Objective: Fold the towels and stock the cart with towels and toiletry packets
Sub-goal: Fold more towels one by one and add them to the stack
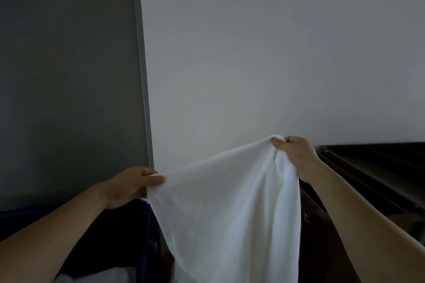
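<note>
Towel (230, 209) held aloft; blue bin (151, 236) holds white linen (99, 277).

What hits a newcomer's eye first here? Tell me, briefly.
The white towel dominates, held up in mid-air at centre-bottom against the pale wall. The left hand pinches its left edge low down, while the right hand grips its bunched top corner higher up. A dark cart sits at the right edge.

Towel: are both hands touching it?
Touching. Head view shows the left hand pinching the white towel at its top edge, the right hand gripping its higher corner.
</note>
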The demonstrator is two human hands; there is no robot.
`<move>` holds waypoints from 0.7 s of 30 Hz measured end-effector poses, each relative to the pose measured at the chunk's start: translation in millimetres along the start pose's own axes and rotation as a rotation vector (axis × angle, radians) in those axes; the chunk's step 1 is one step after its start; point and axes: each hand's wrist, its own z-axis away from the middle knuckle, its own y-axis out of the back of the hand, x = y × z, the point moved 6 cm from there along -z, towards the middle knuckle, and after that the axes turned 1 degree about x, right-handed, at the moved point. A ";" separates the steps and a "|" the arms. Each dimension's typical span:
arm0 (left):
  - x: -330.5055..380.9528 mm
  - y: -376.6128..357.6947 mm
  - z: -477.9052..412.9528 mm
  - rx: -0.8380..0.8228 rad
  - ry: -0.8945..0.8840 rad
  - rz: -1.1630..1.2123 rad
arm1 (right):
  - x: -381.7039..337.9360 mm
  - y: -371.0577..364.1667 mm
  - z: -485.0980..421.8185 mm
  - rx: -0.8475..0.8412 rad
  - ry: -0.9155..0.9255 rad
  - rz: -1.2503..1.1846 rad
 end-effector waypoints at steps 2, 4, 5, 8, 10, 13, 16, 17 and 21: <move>-1.3 -3.6 -2.7 0.071 0.032 0.108 | 7.3 -4.8 -0.8 -0.020 -0.027 0.001; 12.7 -18.6 -6.9 0.153 0.026 0.249 | 8.7 -16.2 0.5 -0.071 -0.038 0.074; 24.1 -29.6 -10.0 0.187 0.014 0.303 | 7.7 -24.6 2.7 -0.100 -0.030 0.129; 57.2 -72.9 -24.4 0.184 0.018 0.396 | -0.7 -53.0 15.6 -0.141 0.041 0.266; 70.1 -100.4 -32.2 0.156 0.048 0.444 | -7.4 -64.5 26.0 -0.130 0.065 0.240; 72.3 -127.7 -34.2 0.148 0.095 0.497 | -12.9 -61.1 38.0 -0.012 0.062 0.071; 67.5 -145.9 -33.0 0.159 0.119 0.545 | -15.6 -56.8 54.3 0.115 0.111 0.053; 66.6 -149.3 -32.1 0.177 0.117 0.562 | -15.6 -61.0 60.0 0.106 0.134 0.070; 64.5 -152.4 -28.7 0.256 0.116 0.597 | -13.4 -76.5 73.6 0.026 0.219 0.204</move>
